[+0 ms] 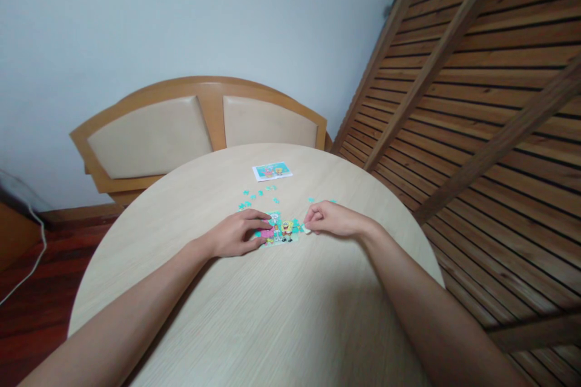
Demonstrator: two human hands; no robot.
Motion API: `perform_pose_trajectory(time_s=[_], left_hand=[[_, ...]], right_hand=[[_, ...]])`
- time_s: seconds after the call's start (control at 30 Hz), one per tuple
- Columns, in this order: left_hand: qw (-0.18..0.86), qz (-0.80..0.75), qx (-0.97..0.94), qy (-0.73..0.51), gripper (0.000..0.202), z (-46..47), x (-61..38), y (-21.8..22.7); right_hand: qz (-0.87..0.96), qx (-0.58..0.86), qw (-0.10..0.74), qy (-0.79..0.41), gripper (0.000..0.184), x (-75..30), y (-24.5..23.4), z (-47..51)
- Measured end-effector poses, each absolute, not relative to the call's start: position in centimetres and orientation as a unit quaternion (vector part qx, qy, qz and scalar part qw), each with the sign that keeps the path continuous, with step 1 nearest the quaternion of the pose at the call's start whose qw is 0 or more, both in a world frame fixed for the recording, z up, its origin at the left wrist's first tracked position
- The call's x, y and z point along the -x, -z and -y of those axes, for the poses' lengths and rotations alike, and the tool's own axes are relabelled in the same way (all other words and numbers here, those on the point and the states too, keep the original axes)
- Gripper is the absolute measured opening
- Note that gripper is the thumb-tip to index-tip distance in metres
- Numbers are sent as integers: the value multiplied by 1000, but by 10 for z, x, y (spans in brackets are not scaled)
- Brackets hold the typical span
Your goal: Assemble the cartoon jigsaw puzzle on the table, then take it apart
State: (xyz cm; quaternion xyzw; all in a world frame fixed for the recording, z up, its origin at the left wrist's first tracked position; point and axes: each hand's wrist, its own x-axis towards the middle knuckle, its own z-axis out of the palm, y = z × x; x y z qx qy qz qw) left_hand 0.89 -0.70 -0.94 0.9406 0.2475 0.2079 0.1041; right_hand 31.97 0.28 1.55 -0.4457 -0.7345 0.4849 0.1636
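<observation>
A partly joined jigsaw puzzle (287, 230) with cartoon figures on a teal ground lies flat on the round table (254, 314). My left hand (238, 233) rests over its left side, fingers spread on the pieces and covering part of the pink figure. At the puzzle's right edge, my right hand (327, 219) pinches a small puzzle piece (306, 230) between thumb and fingers. Whether that piece touches the joined part I cannot tell. Several loose teal pieces (253, 196) are scattered beyond my left hand, and a few more (311, 200) lie behind my right hand.
A picture sheet (272, 171) with similar cartoon figures lies toward the far side of the table. Behind the table stands a wooden headboard (211, 115) with cream panels against the wall. A slatted wooden frame (454, 121) leans at the right. A white cable (43, 248) hangs at the left.
</observation>
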Motion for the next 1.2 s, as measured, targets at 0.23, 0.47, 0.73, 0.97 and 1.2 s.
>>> perform_pose_trajectory(time_s=[0.23, 0.47, 0.73, 0.97, 1.2], left_hand=[[103, -244, -942, -205, 31, 6, -9, 10], [106, -245, -941, -210, 31, 7, -10, 9], [101, -246, -942, -206, 31, 7, -9, 11], [98, -247, -942, -204, 31, 6, -9, 11], [100, -246, -943, -202, 31, 6, -9, 11]], right_hand=[[782, 448, 123, -416, 25, -325, -18, -3], [758, 447, 148, -451, 33, -329, -10, -7], [782, 454, 154, -399, 33, -330, -8, -6], [792, 499, 95, -338, 26, -331, -20, 0], [788, 501, 63, -352, 24, -332, -25, 3]])
